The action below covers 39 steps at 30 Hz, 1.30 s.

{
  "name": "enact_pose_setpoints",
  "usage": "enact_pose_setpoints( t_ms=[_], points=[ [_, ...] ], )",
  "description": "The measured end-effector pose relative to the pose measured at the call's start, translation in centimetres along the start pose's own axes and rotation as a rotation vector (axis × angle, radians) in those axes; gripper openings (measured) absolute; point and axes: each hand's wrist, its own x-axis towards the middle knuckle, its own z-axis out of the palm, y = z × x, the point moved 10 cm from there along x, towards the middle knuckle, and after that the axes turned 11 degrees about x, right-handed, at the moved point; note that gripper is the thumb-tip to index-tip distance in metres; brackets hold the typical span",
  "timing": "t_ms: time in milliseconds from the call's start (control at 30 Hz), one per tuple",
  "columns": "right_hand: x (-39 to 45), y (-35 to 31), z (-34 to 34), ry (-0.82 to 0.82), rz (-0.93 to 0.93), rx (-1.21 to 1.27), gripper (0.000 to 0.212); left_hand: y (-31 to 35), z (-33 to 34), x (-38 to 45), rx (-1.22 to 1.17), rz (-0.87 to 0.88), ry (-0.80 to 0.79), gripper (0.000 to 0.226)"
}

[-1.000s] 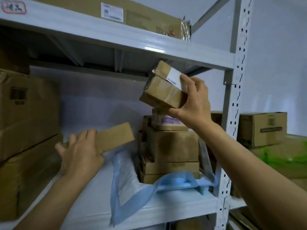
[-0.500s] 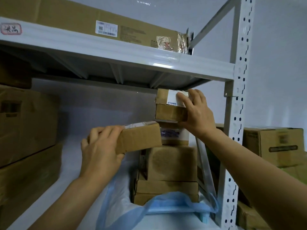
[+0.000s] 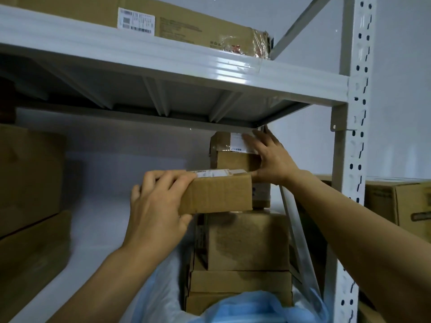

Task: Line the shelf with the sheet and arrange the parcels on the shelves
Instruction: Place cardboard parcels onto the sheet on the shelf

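My left hand [image 3: 158,210] grips the left end of a small brown parcel [image 3: 219,194] with a white label on top, held level in front of the stack of parcels [image 3: 245,245]. My right hand [image 3: 270,159] lies flat with spread fingers against the top parcel [image 3: 233,155], which sits on the stack just under the upper shelf [image 3: 177,66]. A pale blue sheet [image 3: 245,306] is bunched around the foot of the stack on the white shelf board [image 3: 93,229].
Large brown cartons [image 3: 30,178] fill the left of the shelf. A long flat carton [image 3: 186,22] lies on the upper shelf. The white perforated upright [image 3: 349,183] stands at the right, with more cartons [image 3: 401,203] beyond it.
My left hand has carried the small parcel up and right, close in front of the stack. My right hand has set the top parcel on the stack and now presses it flat.
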Motion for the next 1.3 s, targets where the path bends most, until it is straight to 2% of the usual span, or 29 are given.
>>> enact_pose_setpoints(
  t_ms=[100, 233, 333, 400, 533, 667, 767, 833, 900, 967, 1033, 1300],
  points=[
    [-1.2, -0.2, -2.4, 0.122, 0.007, 0.027, 0.073, 1.6, 0.1, 0.3, -0.019, 0.008, -0.019, 0.080],
    [-5.3, -0.1, -6.4, 0.439, 0.119, 0.386, 0.035, 4.8, 0.1, 0.8, -0.034, 0.028, -0.039, 0.077],
    [-8.4, 1.7, -5.7, 0.447, 0.282, 0.756, 0.047, 7.2, 0.8, 1.3, -0.048, 0.031, -0.085, 0.075],
    [-10.1, 3.1, -4.8, 0.414, 0.408, 0.898, 0.048, 8.4, 1.4, 1.6, -0.054, 0.037, -0.112, 0.075],
    [-12.1, 3.9, -1.4, 0.239, 0.550, 1.081, 0.031, 10.0, 2.7, 1.9, -0.024, 0.024, -0.172, 0.075],
    [-13.1, 4.3, 0.2, 0.258, 0.595, 0.996, 0.056, 10.4, 4.4, 1.6, -0.120, 0.033, -0.288, 0.079],
    [-13.4, 4.6, 0.8, 0.279, 0.608, 0.984, 0.063, 9.0, 4.8, 1.1, -0.448, -0.134, -0.313, 0.084],
    [-13.3, 4.6, 1.1, 0.283, 0.600, 0.973, 0.063, 6.5, 5.2, 0.8, -0.573, -0.348, -0.275, 0.089],
    [-13.2, 4.5, 1.6, 0.283, 0.597, 0.979, 0.059, 4.1, 7.3, -0.3, -0.703, -0.597, -0.348, 0.089],
    [-13.2, 4.4, 2.3, 0.269, 0.620, 1.016, 0.056, 3.5, 9.8, -1.5, -0.856, -0.730, -0.478, 0.067],
    [-13.3, 4.3, 2.7, 0.259, 0.627, 1.028, 0.054, 3.7, 10.7, -2.1, -0.882, -0.727, -0.537, 0.037],
    [-13.2, 4.1, 3.6, 0.241, 0.615, 0.972, 0.055, 2.7, 10.9, -2.2, -0.845, -0.737, -0.450, 0.014]
  ],
)
